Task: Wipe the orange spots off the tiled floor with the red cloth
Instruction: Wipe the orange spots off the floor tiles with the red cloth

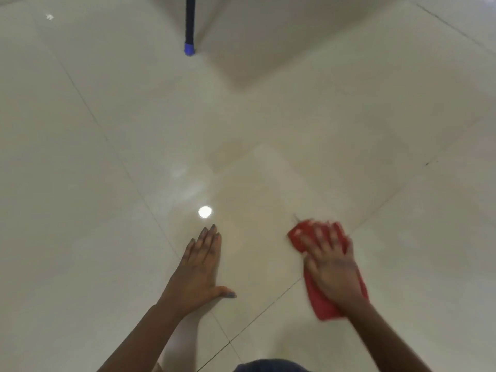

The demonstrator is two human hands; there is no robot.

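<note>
The red cloth lies flat on the cream tiled floor at the lower right. My right hand presses down on it with fingers spread; the hand and cloth are blurred. Cloth sticks out beyond the fingertips and behind the wrist. My left hand rests palm-down on the floor to the left, fingers together and thumb out, holding nothing. A faint orange-tinted smear shows on the tile between the two hands. No sharp orange spots are visible.
A dark pole with a blue tip stands on the floor at the top centre. A bright light reflection sits just beyond my left fingertips. A small dark speck marks the floor at right. Dark clothing shows at the bottom edge.
</note>
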